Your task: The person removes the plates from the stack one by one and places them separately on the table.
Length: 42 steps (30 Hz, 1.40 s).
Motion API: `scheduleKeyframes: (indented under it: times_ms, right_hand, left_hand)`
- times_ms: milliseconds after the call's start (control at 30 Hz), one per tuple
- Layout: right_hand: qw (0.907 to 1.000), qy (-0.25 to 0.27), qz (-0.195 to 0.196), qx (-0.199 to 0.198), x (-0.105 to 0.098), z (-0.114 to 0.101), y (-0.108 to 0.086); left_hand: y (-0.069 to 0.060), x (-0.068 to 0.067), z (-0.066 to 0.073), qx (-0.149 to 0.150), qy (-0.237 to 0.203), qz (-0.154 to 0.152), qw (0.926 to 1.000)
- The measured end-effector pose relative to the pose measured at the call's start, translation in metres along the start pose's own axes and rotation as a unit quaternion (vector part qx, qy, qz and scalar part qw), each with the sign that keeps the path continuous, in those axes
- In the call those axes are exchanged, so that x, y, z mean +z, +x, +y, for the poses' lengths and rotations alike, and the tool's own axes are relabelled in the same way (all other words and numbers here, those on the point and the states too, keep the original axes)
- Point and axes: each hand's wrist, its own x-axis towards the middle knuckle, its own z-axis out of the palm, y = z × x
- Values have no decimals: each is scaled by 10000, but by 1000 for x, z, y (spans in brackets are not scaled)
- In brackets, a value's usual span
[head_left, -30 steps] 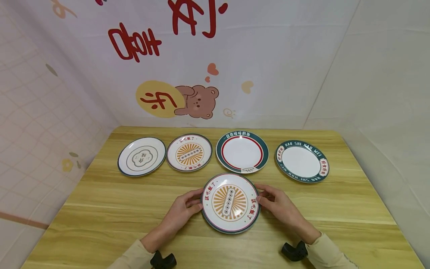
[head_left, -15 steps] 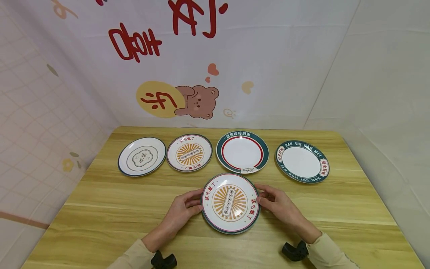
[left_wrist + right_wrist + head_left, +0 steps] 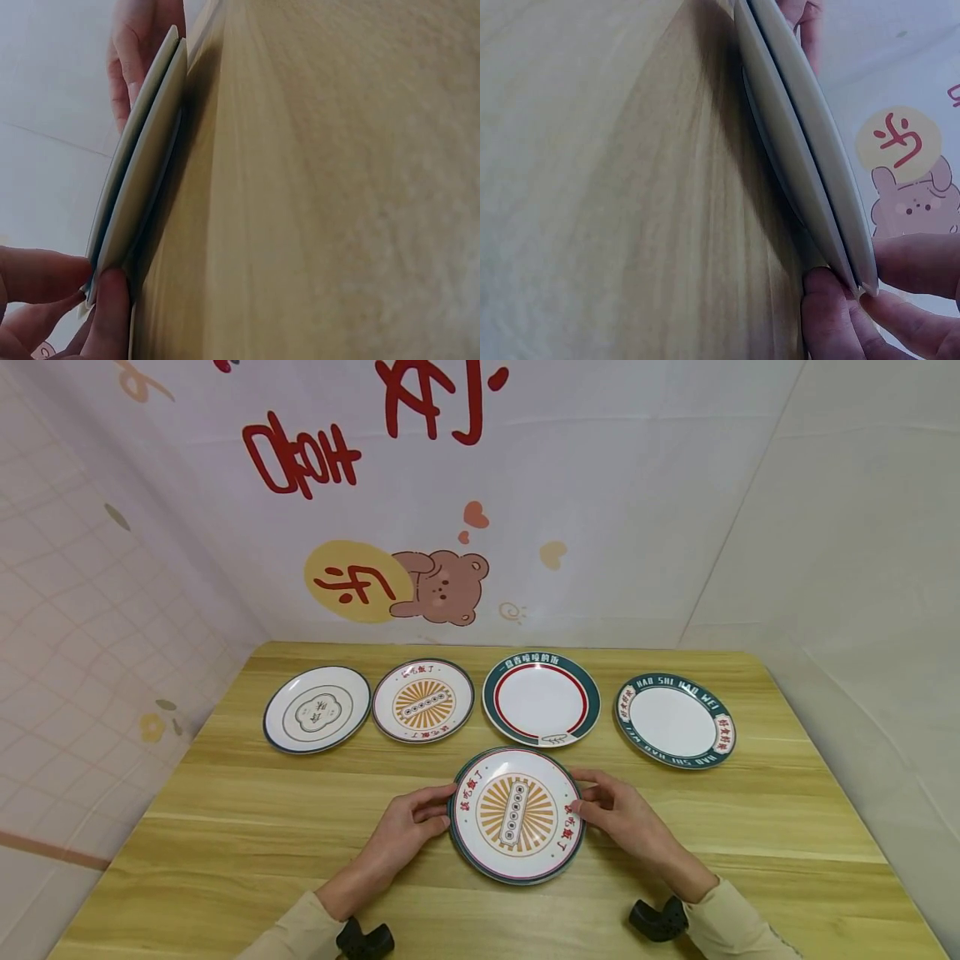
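Observation:
Two stacked plates stand at the middle front of the table in the head view. The upper plate (image 3: 517, 814) is white with an orange sunburst and red characters. Beneath it the lower plate (image 3: 142, 180) shows mostly as a dark green rim, its face covered. My left hand (image 3: 401, 835) holds the stack's left edge; in the left wrist view its fingertips touch both rims. On the right edge, my right hand (image 3: 626, 822) pinches the stack, with fingers on both sides of the rims in the right wrist view. A narrow gap separates the plates' edges.
Behind the stack lies a row of plates: a white one with a thin blue rim (image 3: 285, 722), a sunburst plate (image 3: 423, 702), a green-and-red-rimmed plate (image 3: 540, 700) and a green-lettered plate (image 3: 673, 722). The wooden table (image 3: 300, 827) meets a printed wall cloth (image 3: 615, 493).
The upper plate has shifted slightly right and towards me over the lower one, baring more green rim at the upper left. The hands have hardly moved.

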Motion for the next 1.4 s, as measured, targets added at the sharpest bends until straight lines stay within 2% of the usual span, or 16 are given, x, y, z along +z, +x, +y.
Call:
scheduleKeyframes:
  times_ms: [167,367,633,1000,1200,1400]
  right_hand:
    - [9999,-56,23,81,0,2,2]
    - [9997,-217,113,44,-2,3,3]
    - [9993,-211,303,45,-4,0,-1]
    - [9986,504,131,-91,-11,1,-8]
    - [9939,1091,114,98,-14,3,-12]
    - [9906,1271,244,447,-20,3,-16]
  left_hand:
    - [2,2,-1,-17,12,186,9998]
    - [2,7,-1,114,31,471,9988]
    - [2,9,0,99,95,508,9986]
    - [2,7,-1,84,77,376,9992]
    - [3,6,-1,137,134,315,9993]
    - [3,5,-2,143,107,288,9994]
